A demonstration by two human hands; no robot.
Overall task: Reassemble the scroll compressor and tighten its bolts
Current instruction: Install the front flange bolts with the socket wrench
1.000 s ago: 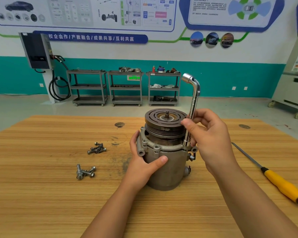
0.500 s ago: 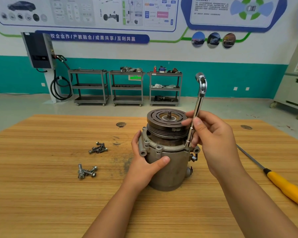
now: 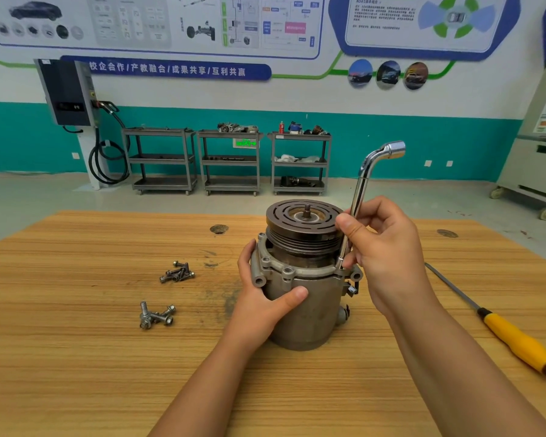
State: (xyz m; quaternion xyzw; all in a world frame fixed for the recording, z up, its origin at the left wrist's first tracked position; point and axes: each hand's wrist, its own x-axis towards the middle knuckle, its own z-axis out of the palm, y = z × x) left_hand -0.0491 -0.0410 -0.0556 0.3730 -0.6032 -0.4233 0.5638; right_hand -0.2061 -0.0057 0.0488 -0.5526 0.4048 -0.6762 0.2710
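The grey scroll compressor (image 3: 309, 313) stands upright on the wooden table (image 3: 76, 357), its dark pulley (image 3: 300, 217) on top. My left hand (image 3: 264, 298) grips the housing on its left side, thumb across the front. My right hand (image 3: 388, 247) holds the shaft of a chrome L-shaped socket wrench (image 3: 364, 181). The wrench stands nearly upright, its lower end on the flange at the compressor's right edge. Its bent head points to the right. The bolt under it is hidden.
Two small piles of loose bolts lie left of the compressor: dark bolts (image 3: 177, 273) and silver bolts (image 3: 156, 315). A yellow-handled screwdriver (image 3: 514, 339) lies at the right. Shelving carts (image 3: 230, 160) stand on the floor beyond the table.
The wrench's bent head has swung round from pointing left to pointing right as my right hand turned the shaft. My left hand has stayed on the housing.
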